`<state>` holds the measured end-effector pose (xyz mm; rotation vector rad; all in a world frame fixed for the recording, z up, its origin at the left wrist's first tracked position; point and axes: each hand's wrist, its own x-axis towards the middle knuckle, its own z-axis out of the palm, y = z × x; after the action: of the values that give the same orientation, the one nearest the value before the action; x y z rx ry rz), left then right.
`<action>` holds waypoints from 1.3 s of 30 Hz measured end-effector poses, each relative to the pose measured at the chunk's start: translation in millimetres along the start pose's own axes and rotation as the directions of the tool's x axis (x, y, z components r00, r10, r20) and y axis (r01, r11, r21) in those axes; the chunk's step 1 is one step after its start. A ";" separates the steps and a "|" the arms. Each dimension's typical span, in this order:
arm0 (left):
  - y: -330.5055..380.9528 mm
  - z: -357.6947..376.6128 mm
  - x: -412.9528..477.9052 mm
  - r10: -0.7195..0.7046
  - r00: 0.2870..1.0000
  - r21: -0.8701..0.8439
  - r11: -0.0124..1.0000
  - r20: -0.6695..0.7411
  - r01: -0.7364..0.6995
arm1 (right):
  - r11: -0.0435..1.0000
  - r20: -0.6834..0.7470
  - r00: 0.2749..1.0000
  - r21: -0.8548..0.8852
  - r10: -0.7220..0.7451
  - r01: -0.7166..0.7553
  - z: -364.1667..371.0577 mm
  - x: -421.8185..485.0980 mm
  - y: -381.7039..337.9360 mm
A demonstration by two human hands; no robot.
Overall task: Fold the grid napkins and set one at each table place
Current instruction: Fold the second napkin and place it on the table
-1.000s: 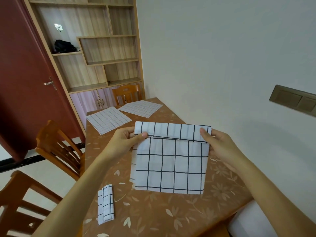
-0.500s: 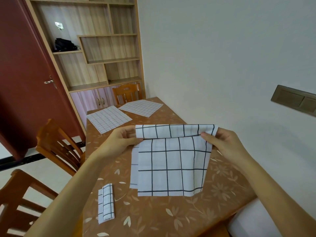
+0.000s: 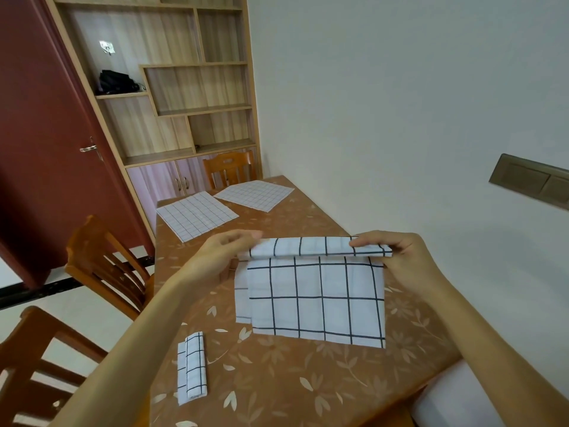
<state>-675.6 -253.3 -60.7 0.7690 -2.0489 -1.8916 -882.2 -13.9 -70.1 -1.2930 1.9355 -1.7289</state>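
I hold a white napkin with a black grid [image 3: 317, 300] up over the table, its top edge rolled into a narrow band. My left hand [image 3: 218, 257] pinches the band's left end and my right hand [image 3: 397, 257] grips its right end. The rest of the cloth hangs down, its lower edge near the tabletop. A folded napkin strip [image 3: 192, 366] lies near the table's left front edge. Two unfolded grid napkins lie flat at the far end, one on the left [image 3: 197, 214] and one further right [image 3: 254, 195].
The brown floral table [image 3: 277, 389] runs along a white wall on the right. Wooden chairs stand at the left side [image 3: 104, 269], the near left [image 3: 37, 359] and the far end [image 3: 229, 169]. A shelf unit [image 3: 172, 87] and a red door [image 3: 40, 143] lie beyond.
The rolled band at the napkin's top edge has been turned over further, so the hanging part is shorter. Both hands stayed at the band's ends.
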 end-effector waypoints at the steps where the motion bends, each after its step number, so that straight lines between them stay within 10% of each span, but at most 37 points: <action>1: -2.8 -1.0 0.7 0.039 0.999 0.054 0.998 -0.011 -0.039 | 1.000 0.002 1.000 -0.006 0.009 -0.009 -0.2 1.3 1.1; 8: -8.2 -3.9 2.2 0.203 0.959 0.028 0.979 -0.198 -0.201 | 0.764 0.095 0.930 0.544 0.354 -0.346 1.4 8.1 1.2; 14: -5.7 -3.6 -0.7 0.210 0.963 0.064 0.977 -0.170 -0.202 | 0.947 0.031 0.966 0.193 0.256 -0.257 6.0 4.8 6.2; 39: -20.8 -12.7 -1.8 0.109 0.982 0.121 0.984 0.155 -0.129 | 0.942 -0.073 0.954 0.192 0.292 -0.274 6.5 6.3 11.5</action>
<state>-663.2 -263.5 -79.2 0.5340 -2.2727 -1.8125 -886.5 -24.0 -79.8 -0.8338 1.8583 -1.7987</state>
